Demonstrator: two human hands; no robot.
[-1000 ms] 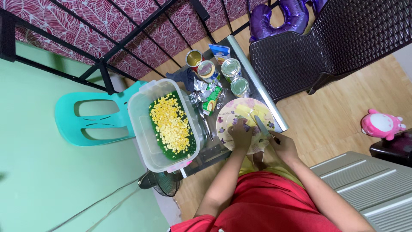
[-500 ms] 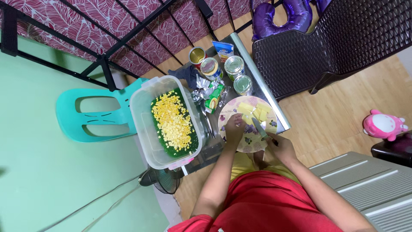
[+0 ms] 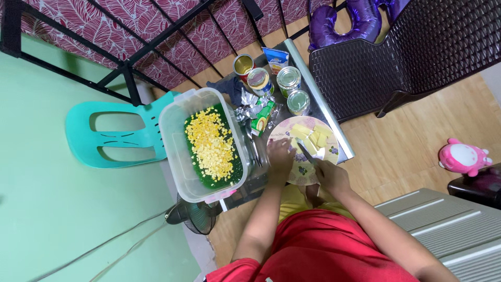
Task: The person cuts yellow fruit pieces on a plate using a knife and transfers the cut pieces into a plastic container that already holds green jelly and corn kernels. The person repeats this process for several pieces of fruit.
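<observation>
A round flowered plate (image 3: 327,152) on a small table carries several pale yellow slabs (image 3: 308,137). My left hand (image 3: 279,155) rests on the plate's left side, its fingers down by the yellow pieces. In my right hand (image 3: 331,175) is a knife (image 3: 307,152), gripped by the handle, with its blade lying across the plate between the two hands. To the left stands a clear plastic tub (image 3: 175,156) with a green layer topped by small yellow cubes (image 3: 210,146).
Several opened cans (image 3: 288,79), crumpled foil and a small green carton (image 3: 261,119) sit behind the plate. A teal plastic chair (image 3: 117,137) is on the left and a dark woven chair (image 3: 396,52) on the right. A pink toy (image 3: 463,156) lies on the wooden floor.
Both hands have shifted a little to the left and up over the plate, and the knife blade went with them toward the yellow slabs.
</observation>
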